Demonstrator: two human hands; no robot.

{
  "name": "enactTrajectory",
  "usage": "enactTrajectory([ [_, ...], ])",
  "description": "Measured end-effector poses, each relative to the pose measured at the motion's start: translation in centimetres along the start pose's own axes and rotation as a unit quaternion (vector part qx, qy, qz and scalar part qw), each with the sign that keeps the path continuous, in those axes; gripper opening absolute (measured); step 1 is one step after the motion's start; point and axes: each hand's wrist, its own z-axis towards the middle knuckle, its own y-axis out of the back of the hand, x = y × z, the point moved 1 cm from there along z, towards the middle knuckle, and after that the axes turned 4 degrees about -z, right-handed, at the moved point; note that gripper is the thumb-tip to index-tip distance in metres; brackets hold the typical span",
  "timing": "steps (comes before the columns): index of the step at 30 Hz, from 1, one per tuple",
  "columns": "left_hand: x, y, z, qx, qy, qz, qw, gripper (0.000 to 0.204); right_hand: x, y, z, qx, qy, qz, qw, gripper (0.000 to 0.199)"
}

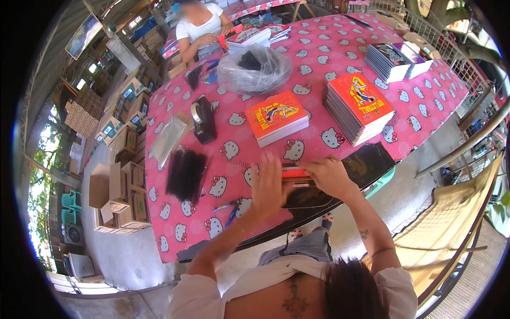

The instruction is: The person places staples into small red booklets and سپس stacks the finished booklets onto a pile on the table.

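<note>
My left hand (267, 183) lies flat, fingers together, pressing on a thin stack of orange notebooks (294, 173) at the near table edge. My right hand (330, 175) grips the same stack from its right side, over a black plastic sheet (366, 162). Just beyond my hands lies a small stack of orange notebooks (276, 117). A taller stack of orange notebooks (358, 106) stands to the right of it.
The table wears a pink cartoon-cat cloth (223, 154). On it are a black tape dispenser (203, 119), a black bundle (186, 173), clear sleeves (167, 138), a plastic bag (255, 69), dark notebook stacks (398, 59) and blue pens (229, 210). A person in white (199, 26) sits at the far end. Cardboard boxes (119, 196) line the left floor.
</note>
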Motion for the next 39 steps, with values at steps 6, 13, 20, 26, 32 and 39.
enactTrajectory([
  [6,-3.1,1.0,-1.9,0.152,-0.006,0.023,0.988,0.091,-0.3,0.2,0.1,0.001,-0.026,0.03,0.999,0.03],
  [13,-3.8,0.2,-1.0,0.138,-0.047,0.066,0.987,0.088,-0.9,-0.2,-0.2,0.037,-0.025,0.028,0.999,0.029],
  [20,-3.4,-0.5,1.8,0.066,-0.034,-0.006,0.997,0.091,-0.3,2.3,-0.7,-0.017,-0.033,0.028,0.999,0.057],
  [26,-4.3,0.0,3.3,0.017,-0.011,0.06,0.998,0.092,-4.0,-2.8,-6.1,-0.024,-0.213,0.594,0.775,0.049],
  [32,-3.8,-1.5,1.2,0.007,-0.054,0.001,0.999,0.084,-3.0,-5.7,-5.2,-0.107,-0.192,0.529,0.82,0.025],
  [39,-5.1,-1.0,1.0,0.106,-0.089,0.053,0.989,0.083,-2.3,-5.9,-4.6,-0.118,-0.201,0.491,0.839,0.027],
])
